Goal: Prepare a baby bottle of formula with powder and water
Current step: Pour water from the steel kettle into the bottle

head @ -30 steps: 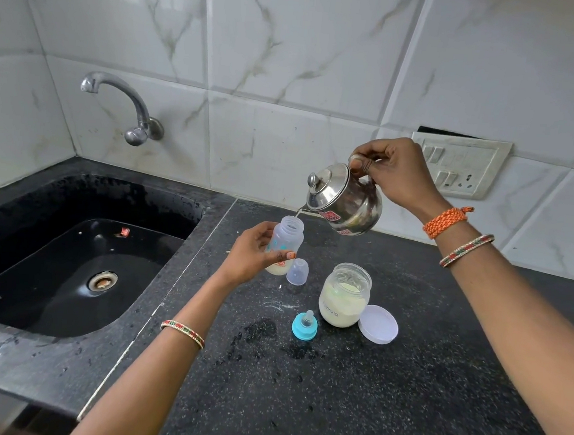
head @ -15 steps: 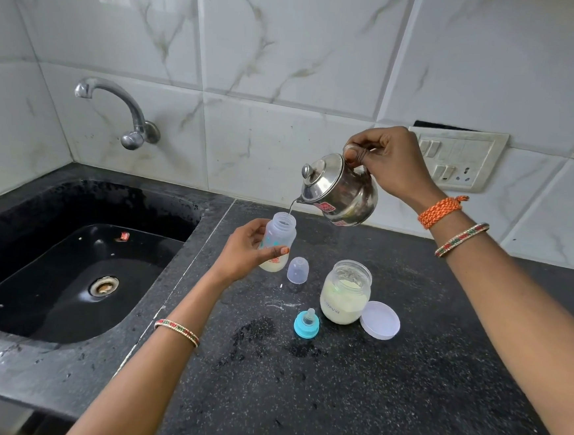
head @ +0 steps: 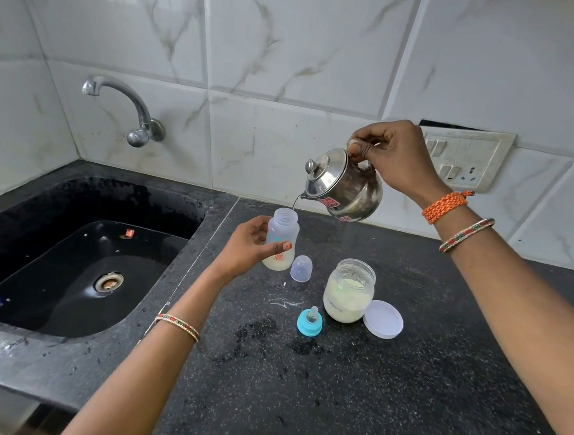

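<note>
Pouring water into the bottle, mid-step.

Left hand (head: pixel 248 248) wrapped around clear plastic baby bottle (head: pixel 281 240), held upright above black speckled counter (head: pixel 369 378), pale powder at its base. Right hand (head: pixel 395 157) clenched on handle of tilted steel kettle (head: pixel 344 187), thin stream entering the neck. Next, probably: levelling kettle, then fitting blue teat ring (head: pixel 310 322), near right of bottle.

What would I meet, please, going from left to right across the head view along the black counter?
Sink → baby bottle held in the left hand → clear cap → blue teat ring → powder jar → white lid.
</note>
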`<action>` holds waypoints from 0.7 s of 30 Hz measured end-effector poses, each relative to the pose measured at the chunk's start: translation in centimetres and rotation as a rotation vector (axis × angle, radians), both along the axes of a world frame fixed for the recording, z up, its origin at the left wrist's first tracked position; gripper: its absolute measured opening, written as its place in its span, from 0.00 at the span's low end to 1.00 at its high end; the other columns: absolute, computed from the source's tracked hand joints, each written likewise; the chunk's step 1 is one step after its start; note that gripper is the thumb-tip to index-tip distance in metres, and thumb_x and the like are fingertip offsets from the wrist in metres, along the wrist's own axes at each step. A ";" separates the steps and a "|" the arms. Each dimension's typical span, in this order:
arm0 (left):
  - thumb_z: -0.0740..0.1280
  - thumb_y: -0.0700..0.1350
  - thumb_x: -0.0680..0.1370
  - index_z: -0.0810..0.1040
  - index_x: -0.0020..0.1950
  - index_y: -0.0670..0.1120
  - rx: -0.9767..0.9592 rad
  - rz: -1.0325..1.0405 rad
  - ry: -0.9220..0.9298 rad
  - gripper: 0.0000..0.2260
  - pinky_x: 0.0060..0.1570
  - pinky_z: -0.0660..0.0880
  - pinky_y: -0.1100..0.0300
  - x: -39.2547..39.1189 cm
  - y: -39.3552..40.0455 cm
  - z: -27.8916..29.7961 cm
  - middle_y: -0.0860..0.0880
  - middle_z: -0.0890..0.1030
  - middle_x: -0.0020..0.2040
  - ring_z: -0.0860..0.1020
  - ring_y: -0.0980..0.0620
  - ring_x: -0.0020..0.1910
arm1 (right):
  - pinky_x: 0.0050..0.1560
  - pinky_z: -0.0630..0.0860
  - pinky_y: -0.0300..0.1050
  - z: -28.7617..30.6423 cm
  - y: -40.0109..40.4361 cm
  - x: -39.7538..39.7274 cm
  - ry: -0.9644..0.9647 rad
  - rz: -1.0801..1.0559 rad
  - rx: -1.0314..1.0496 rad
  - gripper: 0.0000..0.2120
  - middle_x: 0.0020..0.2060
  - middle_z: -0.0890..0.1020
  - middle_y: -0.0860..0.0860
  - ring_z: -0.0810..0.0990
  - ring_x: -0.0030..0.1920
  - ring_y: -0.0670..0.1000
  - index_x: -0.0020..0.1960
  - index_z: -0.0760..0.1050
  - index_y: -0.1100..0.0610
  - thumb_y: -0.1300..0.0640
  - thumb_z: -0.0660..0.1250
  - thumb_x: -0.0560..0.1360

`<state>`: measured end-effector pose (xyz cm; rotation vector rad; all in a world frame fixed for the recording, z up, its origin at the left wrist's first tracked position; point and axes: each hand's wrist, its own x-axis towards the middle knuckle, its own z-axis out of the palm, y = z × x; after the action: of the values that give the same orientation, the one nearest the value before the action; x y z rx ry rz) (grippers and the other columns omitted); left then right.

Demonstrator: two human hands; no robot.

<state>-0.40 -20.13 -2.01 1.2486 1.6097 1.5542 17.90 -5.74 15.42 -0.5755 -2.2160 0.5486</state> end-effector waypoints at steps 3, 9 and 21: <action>0.75 0.41 0.70 0.76 0.58 0.48 0.006 -0.019 -0.016 0.18 0.53 0.78 0.62 0.3 -0.1 0.2 0.48 0.82 0.55 0.81 0.50 0.55 | 0.50 0.80 0.58 0.1 -0.2 -0.1 0.004 0.001 0.002 0.03 0.37 0.84 0.46 0.85 0.40 0.48 0.44 0.82 0.49 0.56 0.73 0.71; 0.73 0.39 0.72 0.76 0.60 0.44 0.013 -0.048 -0.068 0.18 0.52 0.79 0.61 0.1 -0.1 0.6 0.45 0.82 0.56 0.82 0.49 0.54 | 0.50 0.80 0.56 0.4 -0.6 -0.3 -0.003 -0.012 0.004 0.02 0.36 0.83 0.43 0.84 0.40 0.46 0.44 0.83 0.51 0.56 0.72 0.72; 0.74 0.40 0.71 0.75 0.62 0.42 -0.009 -0.057 -0.076 0.21 0.56 0.78 0.57 -0.4 -0.3 0.1 0.45 0.82 0.57 0.81 0.49 0.55 | 0.50 0.80 0.57 0.6 -0.9 -0.4 0.002 -0.009 0.020 0.02 0.36 0.83 0.43 0.84 0.39 0.47 0.43 0.82 0.50 0.56 0.72 0.72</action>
<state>-0.76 -20.48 -1.95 1.2060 1.5192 1.5386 17.53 -6.61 16.02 -0.5740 -2.2139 0.5210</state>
